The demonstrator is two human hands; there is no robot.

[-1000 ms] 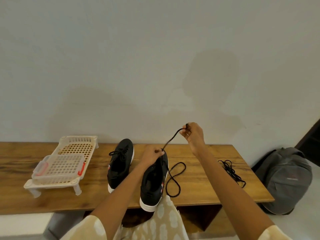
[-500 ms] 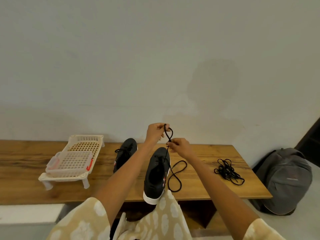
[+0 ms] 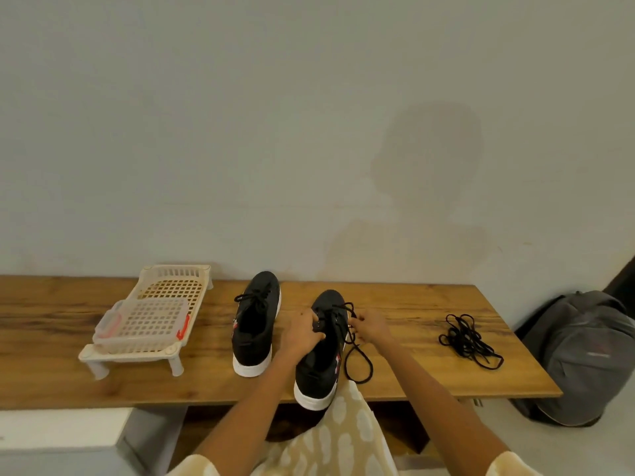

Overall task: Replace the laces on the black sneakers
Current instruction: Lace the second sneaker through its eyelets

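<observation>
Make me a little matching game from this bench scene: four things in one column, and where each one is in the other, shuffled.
Things:
1. far sneaker
2. near sneaker
3. loose lace pile
4. grey backpack

Places:
A. on the floor past the bench's right end
B. heel overhanging the bench's front edge, left hand on it
C. alone on the bench, right of both hands
D. untouched, between the plastic rack and the other shoe

Pairs: 1-D, 2-B, 3-C, 4-A
</observation>
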